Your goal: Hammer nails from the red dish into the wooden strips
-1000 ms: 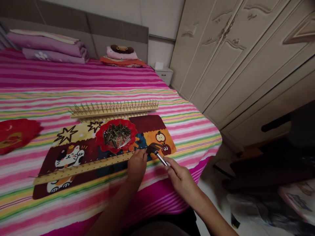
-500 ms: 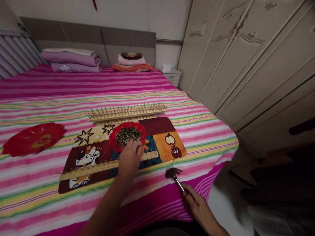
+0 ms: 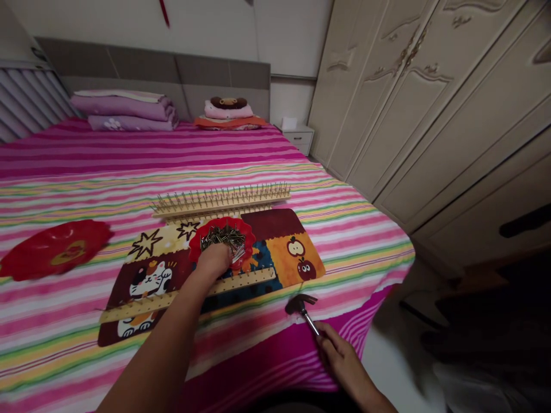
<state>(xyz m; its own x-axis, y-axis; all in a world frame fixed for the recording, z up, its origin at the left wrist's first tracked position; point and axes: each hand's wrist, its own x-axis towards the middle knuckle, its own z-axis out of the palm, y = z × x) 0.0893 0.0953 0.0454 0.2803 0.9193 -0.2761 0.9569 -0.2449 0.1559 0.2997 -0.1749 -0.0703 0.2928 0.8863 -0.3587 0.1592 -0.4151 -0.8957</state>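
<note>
My left hand [image 3: 215, 259] reaches into the near side of a scalloped red bowl [image 3: 198, 236] heaped with loose nails [image 3: 226, 235]; its fingers are hidden among them. In front of the bowl, a pale wooden strip [image 3: 241, 281] with a row of holes and some nails lies across a patterned mat [image 3: 297, 221]. My forearm covers part of that strip. My right hand [image 3: 340, 355] is closed around the handle of a claw hammer [image 3: 301, 304], whose dark head is over the bed's near edge, right of the mat.
Behind the bowl, wooden strips [image 3: 224, 202] bristle with upright nails. A red scalloped dish [image 3: 60, 249] lies at left on the striped bedspread [image 3: 344, 229]. Folded bedding [image 3: 124, 112] stands by the headboard, and a wardrobe [image 3: 396, 103] is at right.
My left hand has moved left and down into the nails in the bowl. The right hand keeps hold of the hammer in nearly the same place. The view has shifted slightly.
</note>
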